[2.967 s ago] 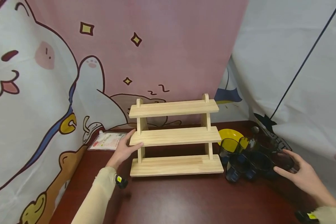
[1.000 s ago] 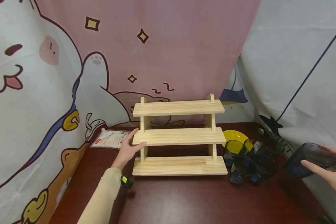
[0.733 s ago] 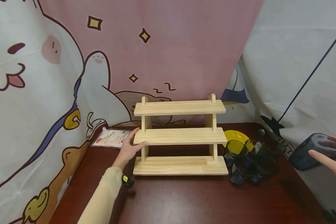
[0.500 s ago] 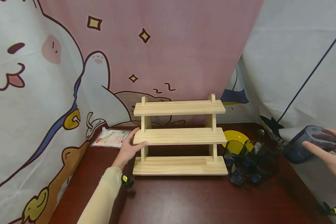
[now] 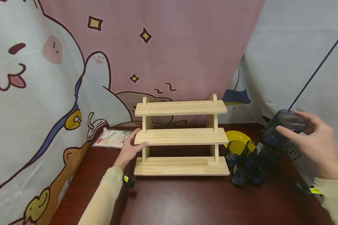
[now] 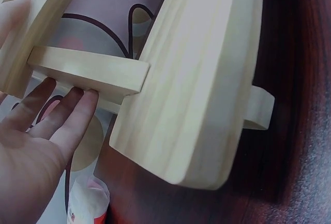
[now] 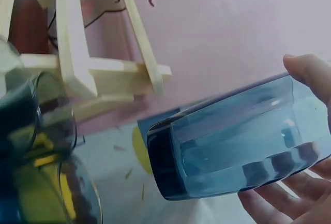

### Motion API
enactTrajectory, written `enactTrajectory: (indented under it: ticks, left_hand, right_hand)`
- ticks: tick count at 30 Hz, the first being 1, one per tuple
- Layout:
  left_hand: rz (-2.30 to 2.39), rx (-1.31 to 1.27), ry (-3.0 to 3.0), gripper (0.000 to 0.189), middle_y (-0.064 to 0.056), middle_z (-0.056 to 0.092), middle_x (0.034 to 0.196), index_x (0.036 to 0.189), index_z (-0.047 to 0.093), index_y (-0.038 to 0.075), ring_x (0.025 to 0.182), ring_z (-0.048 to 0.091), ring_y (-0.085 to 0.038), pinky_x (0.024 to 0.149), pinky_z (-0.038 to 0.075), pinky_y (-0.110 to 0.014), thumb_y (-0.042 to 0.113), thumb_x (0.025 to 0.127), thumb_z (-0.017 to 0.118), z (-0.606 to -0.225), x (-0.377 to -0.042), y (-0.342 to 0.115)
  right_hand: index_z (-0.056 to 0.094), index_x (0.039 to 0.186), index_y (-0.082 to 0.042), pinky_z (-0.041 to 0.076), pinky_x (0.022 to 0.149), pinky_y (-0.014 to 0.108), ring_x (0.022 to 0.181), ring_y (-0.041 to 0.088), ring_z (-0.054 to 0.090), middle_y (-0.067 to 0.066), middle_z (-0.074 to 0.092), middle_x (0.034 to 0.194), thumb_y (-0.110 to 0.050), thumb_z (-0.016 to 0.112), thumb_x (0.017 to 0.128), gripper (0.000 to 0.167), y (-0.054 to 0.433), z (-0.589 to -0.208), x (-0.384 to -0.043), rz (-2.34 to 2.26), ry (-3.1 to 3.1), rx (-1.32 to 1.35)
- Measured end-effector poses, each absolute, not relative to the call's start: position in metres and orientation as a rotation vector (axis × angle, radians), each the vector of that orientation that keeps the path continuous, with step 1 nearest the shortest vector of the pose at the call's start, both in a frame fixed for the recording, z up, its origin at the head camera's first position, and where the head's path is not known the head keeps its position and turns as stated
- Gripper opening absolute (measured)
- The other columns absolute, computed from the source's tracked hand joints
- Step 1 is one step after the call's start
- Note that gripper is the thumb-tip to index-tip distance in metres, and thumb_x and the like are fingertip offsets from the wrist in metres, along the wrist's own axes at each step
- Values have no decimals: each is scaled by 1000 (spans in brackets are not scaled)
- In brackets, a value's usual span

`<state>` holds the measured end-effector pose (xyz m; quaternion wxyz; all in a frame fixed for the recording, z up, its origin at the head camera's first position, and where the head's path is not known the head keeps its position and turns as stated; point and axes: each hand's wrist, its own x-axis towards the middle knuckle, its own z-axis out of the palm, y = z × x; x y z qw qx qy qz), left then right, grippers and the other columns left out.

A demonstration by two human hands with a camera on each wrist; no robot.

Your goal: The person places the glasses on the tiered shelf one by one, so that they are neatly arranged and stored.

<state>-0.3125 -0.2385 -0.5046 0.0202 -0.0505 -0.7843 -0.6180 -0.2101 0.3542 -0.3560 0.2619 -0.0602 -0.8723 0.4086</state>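
Left of centre, the left hand (image 5: pixel 128 151) grips the wooden rack (image 5: pixel 181 136), while at right the right hand (image 5: pixel 316 139) grasps a tilted blue glass (image 7: pixel 232 138).

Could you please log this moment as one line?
left hand: holds wooden rack at left end | right hand: holds tilted blue glass, raised | other glasses: on table beside rack

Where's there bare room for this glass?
Bare: the wooden shelf, apart from the left hand at its left side; the table in front, between the sleeves. Crowded: right of the shelf, where glasses and a yellow plate cluster.
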Motion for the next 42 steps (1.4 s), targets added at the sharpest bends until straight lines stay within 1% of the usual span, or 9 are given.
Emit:
enactTrajectory:
  ticks: [5,10,17,21,25,31,34,38,42]
  left_hand:
    - [-1937,-149,-2461,91,-20,56,146,166,35,24,117,64,-28,90,57,-33,23,91,86,-505,-312,-239]
    - [-1946,-127,-2489,91,-22,55,147,166,33,23,116,64,-26,90,57,-33,18,92,85,-503,-312,-240]
    - [-1950,-133,-2452,89,-21,56,145,164,37,30,115,65,-27,89,58,-33,22,91,86,-504,-312,-238]
    - [-1952,-166,-2414,87,-19,58,142,163,40,30,114,65,-25,88,58,-32,25,89,88,-503,-312,-238]
    - [-1956,-183,-2394,88,-19,59,139,163,40,26,111,66,-24,86,58,-29,24,89,88,-502,-311,-240]
    - [-1948,-186,-2380,87,-20,60,139,162,41,27,112,66,-23,86,58,-28,21,89,87,-500,-310,-242]
    - [-1960,-207,-2360,87,-19,60,142,163,40,22,114,65,-21,88,57,-26,18,90,86,-503,-312,-240]
    - [-1970,-210,-2354,86,-19,60,143,164,39,19,112,65,-18,87,57,-25,15,91,85,-505,-313,-239]
    - [-1977,-210,-2354,85,-19,60,142,163,40,21,110,66,-16,86,57,-25,15,91,85,-507,-313,-238]
  right_hand:
    - [53,155,-19,37,76,7,101,-10,50,-33,59,110,-28,86,90,73,336,-350,-219,1139,-2390,-98]
    - [54,153,-15,42,73,6,99,-4,54,-28,61,114,-28,87,89,73,317,-348,-229,1178,-2418,-15]
    - [49,154,-10,49,70,9,94,-5,59,4,61,130,-31,88,88,79,282,-345,-247,1207,-2488,108]
    - [50,153,-12,53,68,13,92,-2,61,8,60,130,-33,88,88,78,265,-341,-255,1253,-2535,176]
    - [53,150,-14,53,74,13,97,4,63,5,61,131,-36,88,88,74,243,-336,-262,1282,-2576,263]
    - [50,155,-15,50,85,12,115,19,64,7,60,138,-37,88,87,80,210,-331,-272,1356,-2602,394]
    - [50,154,-18,51,90,17,119,24,65,7,63,137,-38,89,86,81,194,-328,-276,1388,-2606,426]
    - [52,151,-17,52,95,26,118,22,66,6,63,136,-36,90,85,79,173,-325,-284,1449,-2581,468]
    - [54,150,-14,56,99,38,118,23,66,6,62,137,-34,90,85,77,153,-321,-295,1521,-2510,534]
